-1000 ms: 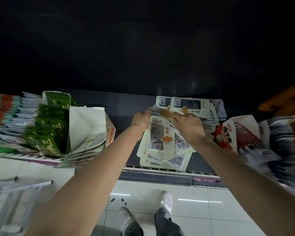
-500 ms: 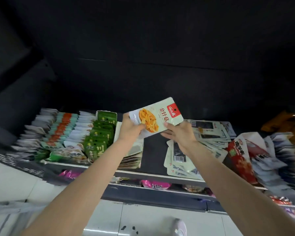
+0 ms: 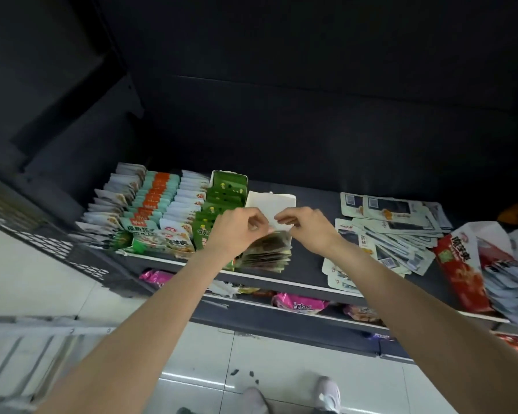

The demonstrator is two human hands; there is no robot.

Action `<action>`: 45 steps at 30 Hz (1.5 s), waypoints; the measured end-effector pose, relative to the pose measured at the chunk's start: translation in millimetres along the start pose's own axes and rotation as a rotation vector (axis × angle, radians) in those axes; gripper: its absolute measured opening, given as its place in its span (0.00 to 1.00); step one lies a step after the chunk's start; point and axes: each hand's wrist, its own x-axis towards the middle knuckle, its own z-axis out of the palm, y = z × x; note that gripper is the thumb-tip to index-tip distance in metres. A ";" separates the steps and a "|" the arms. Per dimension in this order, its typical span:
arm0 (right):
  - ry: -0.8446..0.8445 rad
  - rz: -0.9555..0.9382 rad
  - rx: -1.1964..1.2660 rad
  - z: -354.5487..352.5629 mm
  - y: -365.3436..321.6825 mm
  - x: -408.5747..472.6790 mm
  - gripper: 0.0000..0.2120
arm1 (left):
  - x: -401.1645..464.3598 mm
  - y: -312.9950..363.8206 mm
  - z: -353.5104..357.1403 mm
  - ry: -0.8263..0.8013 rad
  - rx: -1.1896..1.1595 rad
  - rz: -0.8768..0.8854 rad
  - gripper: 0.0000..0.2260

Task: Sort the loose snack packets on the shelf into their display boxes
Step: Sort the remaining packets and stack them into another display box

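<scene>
Both hands met over one white display box (image 3: 271,204) at the shelf's middle, its tall back flap blank. The left hand (image 3: 237,231) and right hand (image 3: 307,231) had fingers curled, fingertips pinched at the top edge of a packet (image 3: 274,227) standing at the head of the stack of packets (image 3: 266,253) in that box; whether the pinch truly closed on it could not be told, since the knuckles hid the contact.

At nine o'clock from the box stood one green display box (image 3: 229,182) full of green packets, touching its side. Further toward nine o'clock ran three more rows (image 3: 150,204): white, orange-and-teal, and white-brown packets, upright and overlapping, their Chinese print too blurred to read.

At three o'clock, well apart, lay a loose heap of white packets (image 3: 386,231), too many and too overlapped to count, most face-down with barcodes showing. Beyond them at three o'clock one red display box (image 3: 461,270) lay tipped on its side, white Chinese characters on its face.

At six o'clock, pink packets (image 3: 299,304) sat on the lower shelf (image 3: 281,319), and two white shoes (image 3: 328,394) stood on the tiled floor.
</scene>
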 end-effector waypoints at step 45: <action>0.379 0.069 0.922 -55.7 18.1 -6.3 0.09 | 40.9 48.2 6.4 0.325 -0.339 -0.006 0.28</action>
